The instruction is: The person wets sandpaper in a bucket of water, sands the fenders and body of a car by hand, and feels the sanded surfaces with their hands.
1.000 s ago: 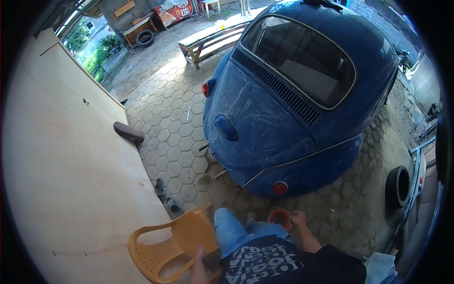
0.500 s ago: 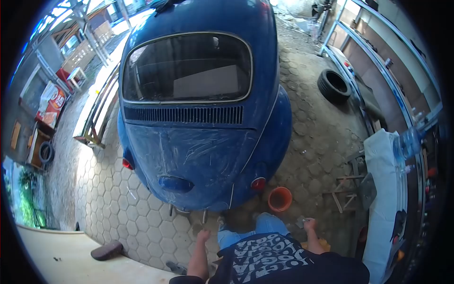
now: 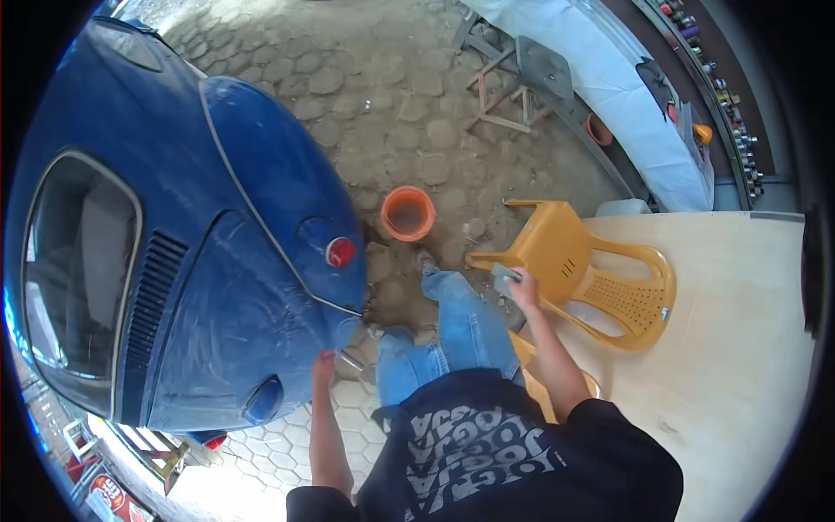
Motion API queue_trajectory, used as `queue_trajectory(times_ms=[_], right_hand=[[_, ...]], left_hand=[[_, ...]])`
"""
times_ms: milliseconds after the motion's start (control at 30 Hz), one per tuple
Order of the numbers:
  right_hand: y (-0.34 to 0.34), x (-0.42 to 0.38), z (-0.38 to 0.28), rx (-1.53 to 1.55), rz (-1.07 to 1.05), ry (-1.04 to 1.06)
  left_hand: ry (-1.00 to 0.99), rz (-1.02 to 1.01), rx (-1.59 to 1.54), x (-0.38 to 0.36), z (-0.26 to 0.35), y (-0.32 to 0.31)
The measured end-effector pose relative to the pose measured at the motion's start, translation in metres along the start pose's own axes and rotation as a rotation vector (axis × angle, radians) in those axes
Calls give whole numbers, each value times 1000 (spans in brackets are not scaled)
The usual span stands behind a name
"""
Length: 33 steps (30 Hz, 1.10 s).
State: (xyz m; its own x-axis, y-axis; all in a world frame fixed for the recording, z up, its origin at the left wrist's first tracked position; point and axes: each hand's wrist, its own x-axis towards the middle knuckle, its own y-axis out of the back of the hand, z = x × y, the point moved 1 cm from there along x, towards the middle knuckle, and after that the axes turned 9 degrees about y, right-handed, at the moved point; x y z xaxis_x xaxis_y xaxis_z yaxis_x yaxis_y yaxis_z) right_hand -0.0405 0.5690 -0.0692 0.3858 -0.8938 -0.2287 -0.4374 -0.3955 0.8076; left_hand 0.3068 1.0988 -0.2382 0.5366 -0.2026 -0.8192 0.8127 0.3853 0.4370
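Note:
A flat grey-green piece (image 3: 504,280) is pinched in my right hand (image 3: 524,290), held in front of the seat edge of a yellow plastic chair (image 3: 548,248). My left hand (image 3: 324,367) hangs beside the rear of the blue car (image 3: 235,296), near its lower edge; its fingers look curled, but what they hold, if anything, is too small to make out. An orange bucket (image 3: 408,214) stands on the ground beyond my feet, to the right of the car's red tail light (image 3: 340,252).
A wooden stool frame (image 3: 509,109) and a dark board (image 3: 544,68) stand by a white-covered bench (image 3: 609,87). A pale panel (image 3: 713,287) lies behind the yellow chair. Stone paving (image 3: 383,96) runs beside the car.
The view has swung to the right, so the car now sits at the left and the yellow chair has come into view. My right hand with the flat piece is now by the chair.

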Motion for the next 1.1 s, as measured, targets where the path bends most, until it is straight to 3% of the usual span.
queue_trajectory(times_ms=[67, 100, 200, 367, 400, 467, 533, 600, 700, 800, 933, 1033, 1100], right_hand=[[-25, 19, -17, -35, -87, -106], [-44, 38, -21, -34, -118, -154], [-142, 95, 15, 39, -156, -24], [-316, 211, 44, -120, -331, 85], [-360, 237, 64, -162, -404, 101], [-382, 296, 20, -51, -527, 40], [-487, 341, 101, -348, -450, 457], [-507, 364, 76, -409, -616, 248], [-564, 366, 107, -381, -662, 252], [-581, 337, 126, -356, -668, 259], [-540, 306, 111, -260, -718, 232], [-498, 326, 63, -129, -626, 276], [-459, 342, 16, 41, -511, 261]], left_hand=[[-16, -7, -42, -31, 77, -1], [-98, 84, -5, -42, 120, 1], [-302, 359, 134, -54, 243, 0], [-629, 718, 544, 66, 351, -11], [-601, 745, 595, 91, 362, -14], [-553, 835, 680, 123, 362, -21], [-516, 931, 761, 131, 347, -28], [-536, 913, 763, 131, 333, -25], [-556, 905, 789, 132, 327, -21], [-564, 883, 790, 132, 326, -22], [-560, 911, 737, 137, 337, -28], [-545, 917, 712, 134, 351, -27], [-492, 798, 667, 121, 359, -22]])
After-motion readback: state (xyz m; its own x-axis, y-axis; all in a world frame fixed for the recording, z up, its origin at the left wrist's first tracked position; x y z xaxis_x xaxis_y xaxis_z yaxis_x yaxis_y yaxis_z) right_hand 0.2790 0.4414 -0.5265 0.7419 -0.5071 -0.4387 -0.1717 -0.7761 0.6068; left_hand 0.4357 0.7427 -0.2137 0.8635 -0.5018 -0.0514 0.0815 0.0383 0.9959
